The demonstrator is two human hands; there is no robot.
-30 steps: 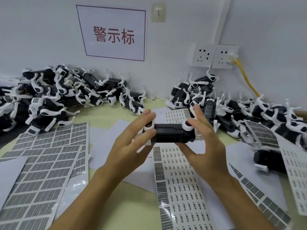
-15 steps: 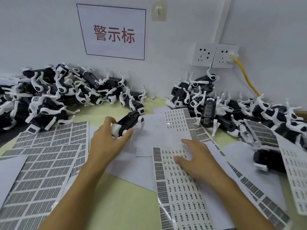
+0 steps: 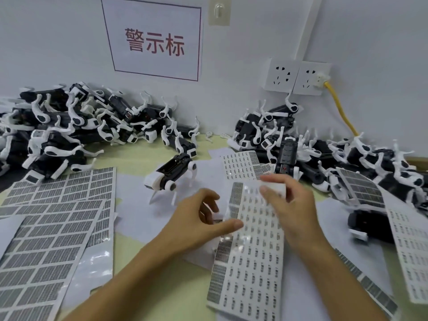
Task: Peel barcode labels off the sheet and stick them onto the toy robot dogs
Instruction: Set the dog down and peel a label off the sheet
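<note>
2 bare hands work over a long white glossy sheet of small barcode labels lying near the front of the pale yellow-green tabletop, its far end lifted. The right hand grips that raised far end, fingers curled over the edge. The left hand sits at the sheet's left edge with thumb and forefinger drawn together in a pinch on the edge there; whether a label is between them cannot be told through the blur.

Just beyond the left hand, 1 black-bodied toy robot dog with white head and white legs stands upright on loose white paper, touched by neither hand.

A pile of black-and-white toy dogs is heaped against the wall at the left, and a second pile of the same dogs spreads along the right. Sheets of grey-printed larger labels overlap at the left front; another curled label sheet rests on the right pile, and a further sheet of small labels lies at the right edge.

On the white wall hangs a white sign with red characters, a small clear hook, and a white double socket with a yellow cable plugged in.
</note>
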